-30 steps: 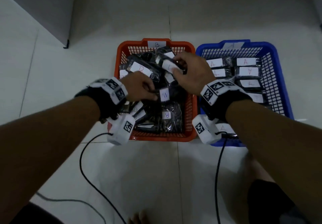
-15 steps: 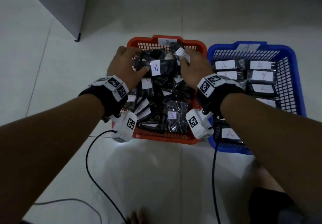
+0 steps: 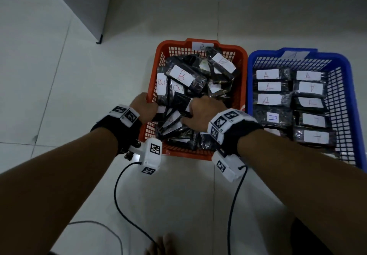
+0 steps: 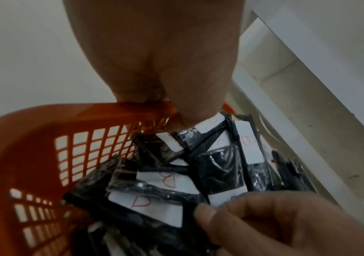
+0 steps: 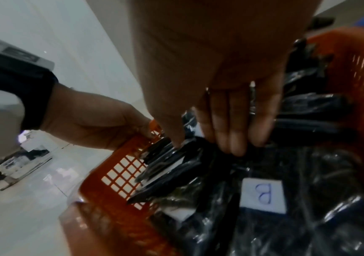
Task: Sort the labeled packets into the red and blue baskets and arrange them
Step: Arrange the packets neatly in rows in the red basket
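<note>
The red basket (image 3: pixel 174 43) holds a loose heap of black packets with white "B" labels (image 3: pixel 184 78). My left hand (image 3: pixel 152 108) grips its left rim, fingers curled over the edge (image 4: pixel 154 102). My right hand (image 3: pixel 189 113) reaches into the near half of the heap. Its thumb and straight fingers (image 5: pixel 231 135) pinch a black packet (image 5: pixel 189 147) standing on edge. The blue basket (image 3: pixel 266 52) to the right holds "A" packets (image 3: pixel 268 75) in two neat columns.
Both baskets stand side by side on a white tiled floor. A grey cabinet corner (image 3: pixel 99 40) is at the back left. Two black cables (image 3: pixel 119 195) trail from my wrists across the floor toward my foot (image 3: pixel 164 244).
Both hands have drawn back from the far end of the red basket to its near half. The left hand now holds the left rim, and packets lie where the hands were.
</note>
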`<state>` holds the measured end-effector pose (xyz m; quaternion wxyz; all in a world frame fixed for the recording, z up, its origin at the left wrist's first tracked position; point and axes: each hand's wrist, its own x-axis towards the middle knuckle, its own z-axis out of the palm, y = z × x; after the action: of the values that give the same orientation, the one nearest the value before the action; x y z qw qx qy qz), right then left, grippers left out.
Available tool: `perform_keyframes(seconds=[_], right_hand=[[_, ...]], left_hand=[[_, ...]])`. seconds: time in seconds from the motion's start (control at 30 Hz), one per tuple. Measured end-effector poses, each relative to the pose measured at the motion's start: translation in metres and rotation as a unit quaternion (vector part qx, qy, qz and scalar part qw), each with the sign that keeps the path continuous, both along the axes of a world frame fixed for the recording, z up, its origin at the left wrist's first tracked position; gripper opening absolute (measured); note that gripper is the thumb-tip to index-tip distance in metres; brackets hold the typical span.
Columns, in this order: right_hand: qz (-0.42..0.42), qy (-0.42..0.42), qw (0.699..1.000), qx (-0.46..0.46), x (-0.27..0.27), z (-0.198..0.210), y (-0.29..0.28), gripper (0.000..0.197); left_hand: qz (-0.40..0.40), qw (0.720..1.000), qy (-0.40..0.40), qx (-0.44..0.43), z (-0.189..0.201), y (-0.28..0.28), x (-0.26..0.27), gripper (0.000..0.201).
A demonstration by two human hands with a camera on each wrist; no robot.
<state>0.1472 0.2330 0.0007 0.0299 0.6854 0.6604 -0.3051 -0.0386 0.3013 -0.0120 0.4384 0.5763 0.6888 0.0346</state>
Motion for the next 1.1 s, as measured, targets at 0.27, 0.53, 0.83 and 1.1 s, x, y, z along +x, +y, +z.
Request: perform_keyframes(seconds=[0.27,0.53,0.83,1.1], right_hand=[[-0.193,0.123,0.971,-0.072,-0.010,-0.031,0.001,0.031],[-0.208,0.150,0.959,-0.125,-0.004,-0.032,0.004,0.035],[-0.272,0.278,0.909,-0.150,-0.003,-0.022,0.006,0.008],[-0.274,0.222,0.924,0.147,0.008,0.015,0.001,0.018]], left_hand=[[-0.042,0.999,0.029,0.016,-0.003,-0.004,-0.004,0.020],[-0.072,0.988,0.091,0.102,0.007,-0.015,0.002,0.043],[-0.338,0.918,0.063,0.197,0.020,-0.022,0.006,0.028],[-0.312,0.931,0.057,0.180,0.018,-0.016,0.022,0.037]])
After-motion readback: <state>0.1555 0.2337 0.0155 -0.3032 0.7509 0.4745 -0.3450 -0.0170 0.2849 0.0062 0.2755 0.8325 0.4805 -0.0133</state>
